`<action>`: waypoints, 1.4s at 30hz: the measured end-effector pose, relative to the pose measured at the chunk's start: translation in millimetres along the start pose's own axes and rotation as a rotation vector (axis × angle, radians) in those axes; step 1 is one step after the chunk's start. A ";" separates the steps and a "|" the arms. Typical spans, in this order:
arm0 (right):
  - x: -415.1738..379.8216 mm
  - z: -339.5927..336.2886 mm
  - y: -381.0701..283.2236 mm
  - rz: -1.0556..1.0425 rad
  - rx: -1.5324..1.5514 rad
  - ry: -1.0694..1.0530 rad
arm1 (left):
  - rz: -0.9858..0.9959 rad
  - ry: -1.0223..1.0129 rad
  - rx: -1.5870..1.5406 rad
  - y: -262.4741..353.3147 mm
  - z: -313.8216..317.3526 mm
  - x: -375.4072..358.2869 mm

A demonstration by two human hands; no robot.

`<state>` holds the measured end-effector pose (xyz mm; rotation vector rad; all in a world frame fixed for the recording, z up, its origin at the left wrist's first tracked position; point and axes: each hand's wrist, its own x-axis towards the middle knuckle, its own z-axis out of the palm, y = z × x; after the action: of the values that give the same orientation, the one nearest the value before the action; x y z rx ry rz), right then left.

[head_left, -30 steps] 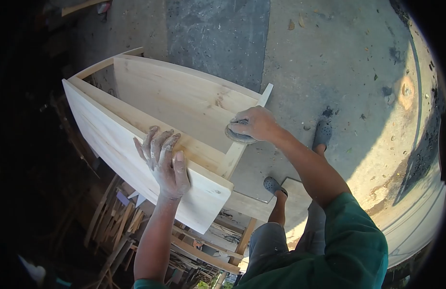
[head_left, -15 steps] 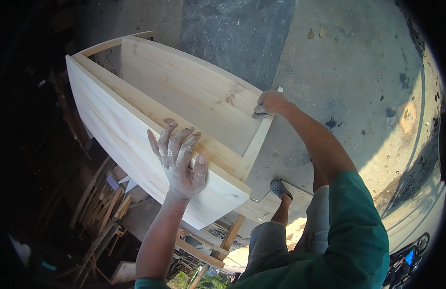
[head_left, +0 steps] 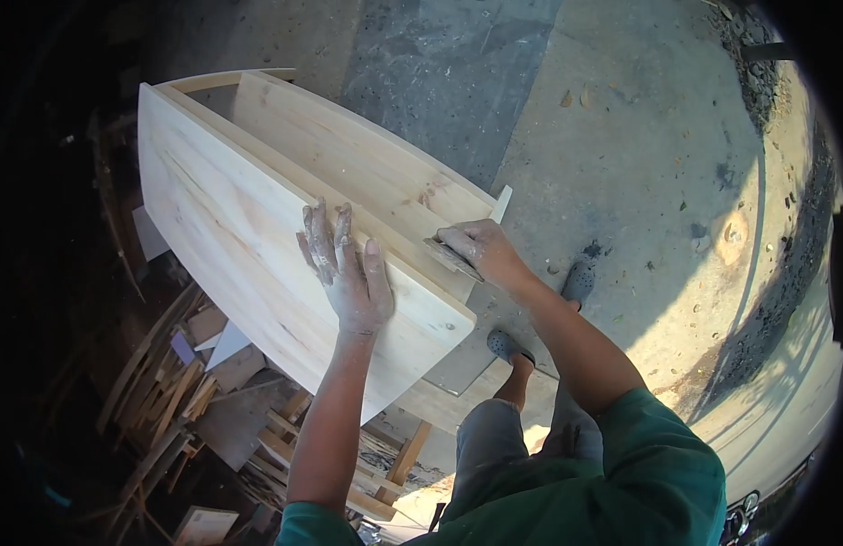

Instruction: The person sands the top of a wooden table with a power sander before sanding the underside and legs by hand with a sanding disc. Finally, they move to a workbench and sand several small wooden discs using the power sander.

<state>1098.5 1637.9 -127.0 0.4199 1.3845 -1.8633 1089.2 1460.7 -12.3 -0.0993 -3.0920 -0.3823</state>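
Note:
A pale wooden frame-like piece (head_left: 248, 218) with broad panels and an open middle stands tilted before me, one end towards me. My left hand (head_left: 348, 282), dusty with white powder, lies with its fingers stretched out on the broad outer panel, fingertips at its upper edge. My right hand (head_left: 480, 250) is closed on a thin, flat, grey-brown piece that looks like folded sandpaper (head_left: 453, 261). It is at the near end of the frame, by the inner face of the side board; whether it touches the wood is hard to tell.
Scrap wood strips (head_left: 166, 382) lie heaped at the lower left. A wooden support (head_left: 408, 464) stands under the near end. Concrete floor (head_left: 621, 155) with leaves and dark spots spreads to the right. My clog-like shoes (head_left: 509, 346) are below.
My right hand has moved left and down from the far corner of the end board to the inside of the frame. My left hand stays on the panel, shifted slightly as the view moved.

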 end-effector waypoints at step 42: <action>186.0 110.3 -139.8 0.915 -0.754 -0.424 | -1.065 0.080 0.154 -370.6 -72.6 370.3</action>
<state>893.1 1483.1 -116.1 0.1854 1.1856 -0.5785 696.4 1106.5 -19.9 1.5233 -2.7716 -0.1269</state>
